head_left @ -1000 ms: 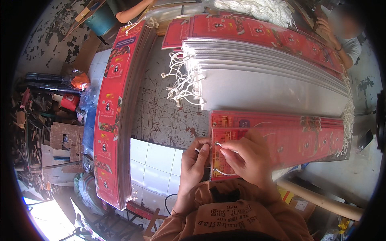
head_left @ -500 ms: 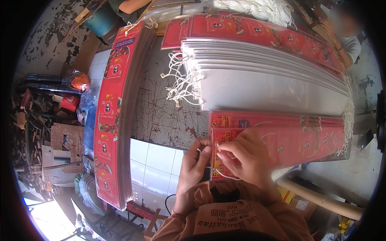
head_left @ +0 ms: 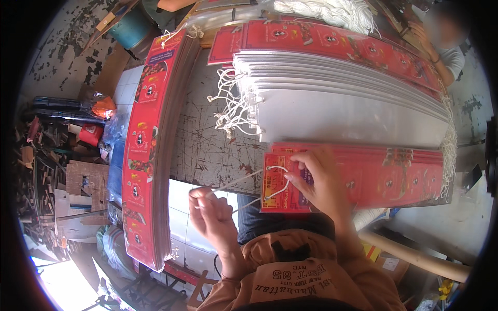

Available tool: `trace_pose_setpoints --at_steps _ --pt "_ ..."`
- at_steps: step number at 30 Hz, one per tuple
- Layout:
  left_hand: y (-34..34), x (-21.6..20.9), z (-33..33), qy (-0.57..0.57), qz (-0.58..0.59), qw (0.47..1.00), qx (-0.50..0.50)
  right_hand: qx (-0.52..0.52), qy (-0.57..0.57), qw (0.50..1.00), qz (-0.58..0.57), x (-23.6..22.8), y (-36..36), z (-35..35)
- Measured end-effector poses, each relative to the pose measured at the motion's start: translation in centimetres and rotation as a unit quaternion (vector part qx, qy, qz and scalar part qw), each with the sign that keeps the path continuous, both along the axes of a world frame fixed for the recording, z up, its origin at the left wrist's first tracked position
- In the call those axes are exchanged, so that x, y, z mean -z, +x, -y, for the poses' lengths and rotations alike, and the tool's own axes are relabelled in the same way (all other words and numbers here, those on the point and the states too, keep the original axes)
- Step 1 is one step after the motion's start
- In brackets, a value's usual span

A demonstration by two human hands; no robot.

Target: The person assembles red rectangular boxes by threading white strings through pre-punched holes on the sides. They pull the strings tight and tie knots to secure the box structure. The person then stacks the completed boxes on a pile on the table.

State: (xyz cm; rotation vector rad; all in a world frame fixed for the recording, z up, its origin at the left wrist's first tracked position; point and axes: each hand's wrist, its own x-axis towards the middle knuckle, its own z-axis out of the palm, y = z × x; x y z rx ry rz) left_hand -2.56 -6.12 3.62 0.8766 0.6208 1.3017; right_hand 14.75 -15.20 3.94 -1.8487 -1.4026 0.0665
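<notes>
A long red printed sign strip lies crosswise in front of me, its left end reaching past the pile beneath. A white cord runs through two eyelets at that end. My left hand is closed in a pinch on the cord and draws it out left of the strip. On the strip's face, a slack bow of the cord curves beside my right hand. That hand's thumb and forefinger are apart, the thumb tip next to the bow; its other fingers are partly hidden.
Beyond is a stack of white-backed strips with knotted cords at its left end. A tall stack of red strips stands at left. A hank of white cord lies at the far edge; a person is at far right.
My left hand has moved left from the strip's edge, pulling the cord out. My right hand has shifted slightly up, its fingers parting. The strip's end has moved a little left and up.
</notes>
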Motion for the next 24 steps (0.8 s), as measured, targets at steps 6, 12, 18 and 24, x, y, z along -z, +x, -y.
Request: trace_pose_setpoints --at_steps 6,12,18,24 --pt "0.4 -1.0 3.4 0.139 -0.159 0.973 0.093 -0.053 0.115 0.991 0.035 -3.6 -2.4 0.4" --pt "0.9 -0.8 4.0 0.204 -0.206 0.953 0.087 -0.125 0.157 0.979 0.027 -3.2 -3.6 1.6" --pt "1.2 -1.6 4.3 0.165 -0.201 0.959 0.109 -0.082 0.190 0.978 -0.003 -2.3 -3.7 0.8" --pt "1.7 -1.3 3.8 0.201 -0.175 0.953 0.141 -0.078 0.195 0.976 -0.056 -2.6 -4.5 0.2"
